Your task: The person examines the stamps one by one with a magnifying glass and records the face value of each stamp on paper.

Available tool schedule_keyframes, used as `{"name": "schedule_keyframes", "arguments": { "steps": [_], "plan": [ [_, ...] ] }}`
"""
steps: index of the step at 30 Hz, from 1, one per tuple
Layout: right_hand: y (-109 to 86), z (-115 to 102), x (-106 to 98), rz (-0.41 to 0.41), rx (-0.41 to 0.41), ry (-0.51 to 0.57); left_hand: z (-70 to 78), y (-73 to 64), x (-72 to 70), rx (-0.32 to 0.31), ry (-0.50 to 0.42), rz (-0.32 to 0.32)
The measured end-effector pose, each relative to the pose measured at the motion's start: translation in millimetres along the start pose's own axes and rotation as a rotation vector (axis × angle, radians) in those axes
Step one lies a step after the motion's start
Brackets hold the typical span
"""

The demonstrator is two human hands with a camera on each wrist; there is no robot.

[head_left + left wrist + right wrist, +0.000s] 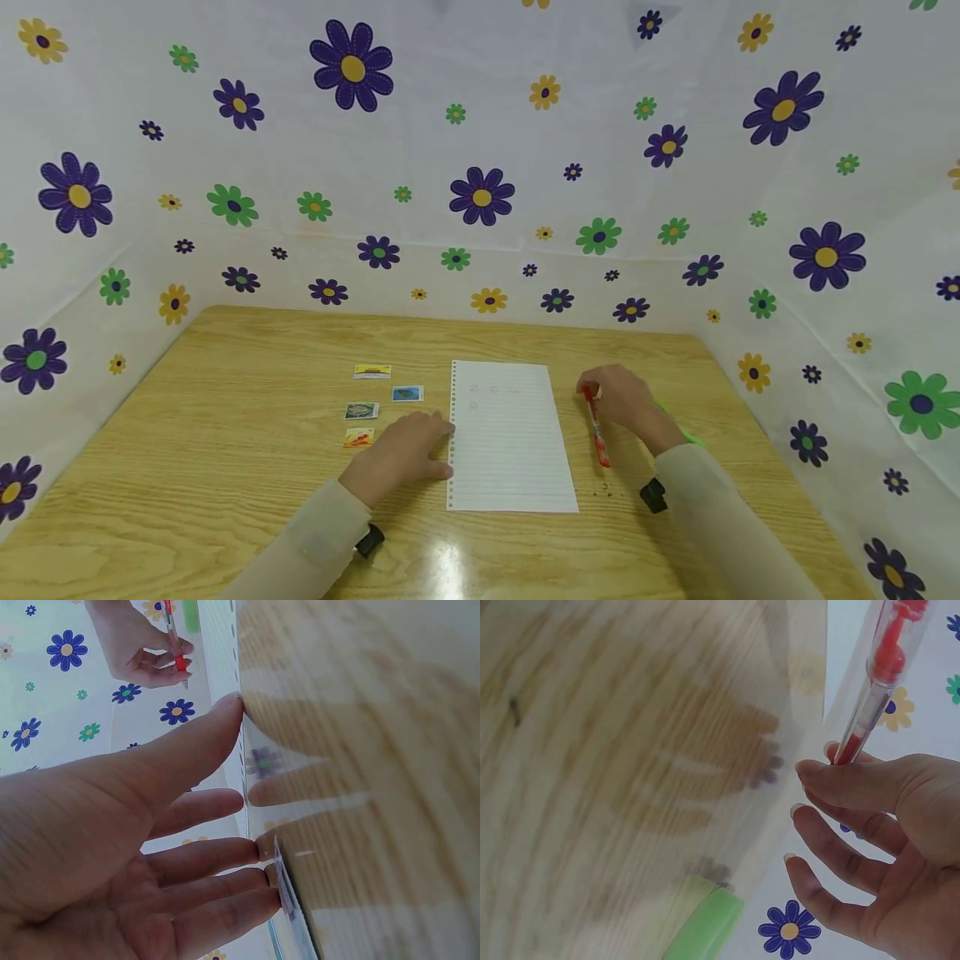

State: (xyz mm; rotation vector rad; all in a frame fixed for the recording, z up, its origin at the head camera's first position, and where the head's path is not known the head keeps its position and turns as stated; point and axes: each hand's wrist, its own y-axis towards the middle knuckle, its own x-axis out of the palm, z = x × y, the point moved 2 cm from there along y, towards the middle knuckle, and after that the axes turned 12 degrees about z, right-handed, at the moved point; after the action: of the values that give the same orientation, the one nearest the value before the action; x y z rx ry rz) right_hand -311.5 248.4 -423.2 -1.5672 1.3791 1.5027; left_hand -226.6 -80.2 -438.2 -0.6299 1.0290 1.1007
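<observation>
A lined sheet of paper (513, 458) with punched holes down its left side lies on the table, with faint writing on its upper lines. My left hand (401, 450) rests at the sheet's left edge, its fingers extended and the thumb spread; the left wrist view shows the thumb tip (229, 709) right at the paper's edge. To the right of the sheet, my right hand (618, 396) pinches a red pen (597, 433) by one end between thumb and forefinger. Its clear barrel (870, 697) shows red inside, and the other fingers curve loosely away from it.
Several small picture cards, among them a yellow one (372, 372) and a blue one (408, 393), lie left of the sheet. A bright green object (705, 922) lies beside my right hand, partly hidden in the head view. Dark crumbs (606, 492) dot the wooden table (247, 400). Flowered cloth (420, 167) surrounds it.
</observation>
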Motion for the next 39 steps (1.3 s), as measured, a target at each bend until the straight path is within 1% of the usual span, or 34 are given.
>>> {"name": "schedule_keyframes", "arguments": {
  "steps": [5,10,12,23,27,32,36,39],
  "plan": [
    [-1.7,6.0,3.3,-0.024,0.016,-0.055,0.8,-0.7,-1.9,-0.003,-0.009,0.001],
    [-2.3,8.8,4.0,-0.047,0.057,-0.065,0.2,-0.2,-1.3,-0.005,-0.013,-0.002],
    [-2.9,9.3,4.4,-0.053,0.061,-0.072,-0.3,0.0,-0.6,-0.003,-0.013,-0.001],
    [-6.8,5.1,2.2,-0.065,0.043,-0.105,-2.5,1.4,2.4,0.004,-0.008,-0.001],
    [-7.7,5.1,0.7,-0.066,0.041,-0.1,-2.3,1.9,2.0,0.015,0.005,0.0],
    [-8.2,6.1,0.2,-0.06,0.021,-0.082,-2.7,2.1,2.3,0.012,0.018,-0.001],
    [-8.6,7.2,1.0,-0.072,0.016,-0.073,-2.0,2.7,1.5,0.018,0.031,0.001],
    [-9.0,7.7,1.2,-0.079,0.019,-0.063,-1.5,2.0,0.7,0.015,0.023,-0.003]
  ]
}}
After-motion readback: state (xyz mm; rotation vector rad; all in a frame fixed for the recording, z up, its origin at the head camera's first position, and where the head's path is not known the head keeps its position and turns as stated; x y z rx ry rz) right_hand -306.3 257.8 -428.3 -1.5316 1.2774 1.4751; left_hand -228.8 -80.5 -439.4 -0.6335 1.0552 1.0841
